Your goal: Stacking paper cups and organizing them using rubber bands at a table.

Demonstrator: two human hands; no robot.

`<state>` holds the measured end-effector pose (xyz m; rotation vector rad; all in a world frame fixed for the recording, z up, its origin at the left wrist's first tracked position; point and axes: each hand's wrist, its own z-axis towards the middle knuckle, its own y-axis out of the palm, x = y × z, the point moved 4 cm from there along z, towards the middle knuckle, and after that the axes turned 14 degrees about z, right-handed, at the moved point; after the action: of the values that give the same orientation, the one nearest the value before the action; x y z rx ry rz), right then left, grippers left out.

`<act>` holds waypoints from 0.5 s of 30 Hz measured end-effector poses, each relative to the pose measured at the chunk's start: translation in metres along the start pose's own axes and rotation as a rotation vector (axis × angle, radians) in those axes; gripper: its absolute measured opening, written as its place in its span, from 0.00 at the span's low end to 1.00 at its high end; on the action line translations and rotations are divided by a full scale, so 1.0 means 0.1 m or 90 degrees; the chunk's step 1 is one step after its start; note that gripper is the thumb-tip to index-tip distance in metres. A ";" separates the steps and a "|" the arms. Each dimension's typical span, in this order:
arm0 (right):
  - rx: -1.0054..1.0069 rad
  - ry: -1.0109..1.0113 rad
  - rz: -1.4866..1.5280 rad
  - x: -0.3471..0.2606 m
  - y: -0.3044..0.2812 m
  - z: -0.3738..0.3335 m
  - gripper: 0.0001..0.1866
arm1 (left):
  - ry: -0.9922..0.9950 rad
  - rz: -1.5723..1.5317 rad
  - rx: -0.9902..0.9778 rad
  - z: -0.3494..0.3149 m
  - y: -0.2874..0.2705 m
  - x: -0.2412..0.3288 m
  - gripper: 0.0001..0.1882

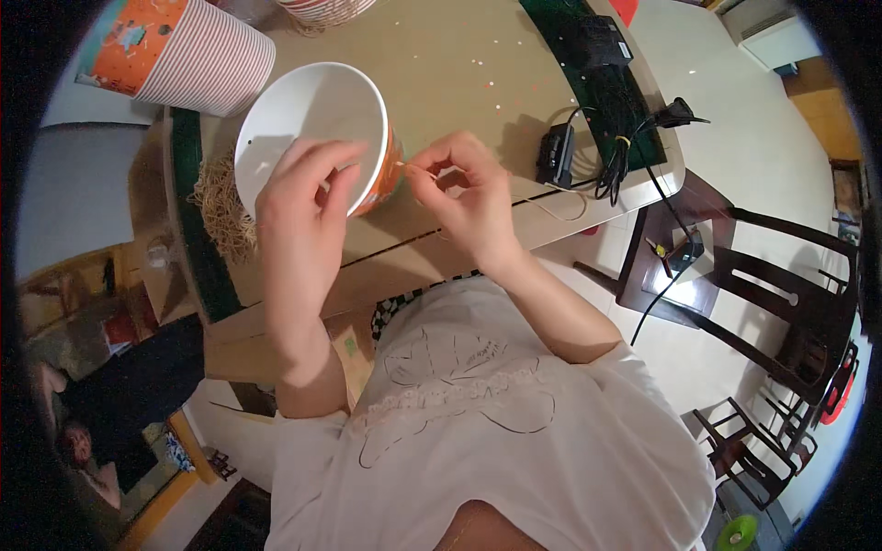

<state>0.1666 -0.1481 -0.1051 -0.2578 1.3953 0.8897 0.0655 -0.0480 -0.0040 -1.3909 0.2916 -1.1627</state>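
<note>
A large white-lined paper bucket (317, 92) with an orange printed outside leans on the table in front of me, its mouth turned toward me. My left hand (308, 197) is at its near rim, slightly blurred, thumb and fingers apart with nothing visible between them. Just right of the bucket, my right hand (464, 188) pinches a thin tan cord between thumb and fingers. A short end points toward the bucket's side; a length of cord (574, 217) curls past the table edge. Whether the cord is fixed to the bucket cannot be made out.
A stack of nested paper buckets (207, 60) lies at the far left, above a heap of tan cords (225, 211). Black adapters (556, 154) and coiled cable (616, 165) occupy the table's right side. Dark wooden chairs (772, 294) stand at right; another person (110, 413) reclines at lower left.
</note>
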 end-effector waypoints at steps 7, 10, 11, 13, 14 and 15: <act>-0.017 -0.021 -0.053 -0.07 0.07 0.04 0.05 | 0.014 0.024 -0.111 0.09 0.07 -0.06 0.10; -0.026 -0.017 -0.068 -0.08 0.09 0.06 0.05 | 0.033 0.031 -0.113 0.11 0.08 -0.06 0.10; -0.028 -0.014 -0.059 -0.09 0.10 0.07 0.05 | 0.031 0.031 -0.111 0.11 0.08 -0.07 0.10; -0.032 -0.012 -0.052 -0.10 0.12 0.08 0.05 | 0.048 0.035 -0.109 0.11 0.09 -0.07 0.10; -0.037 -0.022 -0.062 -0.10 0.13 0.09 0.05 | 0.047 0.035 -0.106 0.11 0.09 -0.07 0.10; -0.042 -0.033 -0.072 -0.10 0.14 0.09 0.05 | 0.040 0.038 -0.110 0.11 0.09 -0.07 0.09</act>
<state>0.1647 -0.1369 -0.0890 -0.3582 1.2916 0.8439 0.0751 -0.0379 -0.0122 -1.4866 0.4847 -1.1545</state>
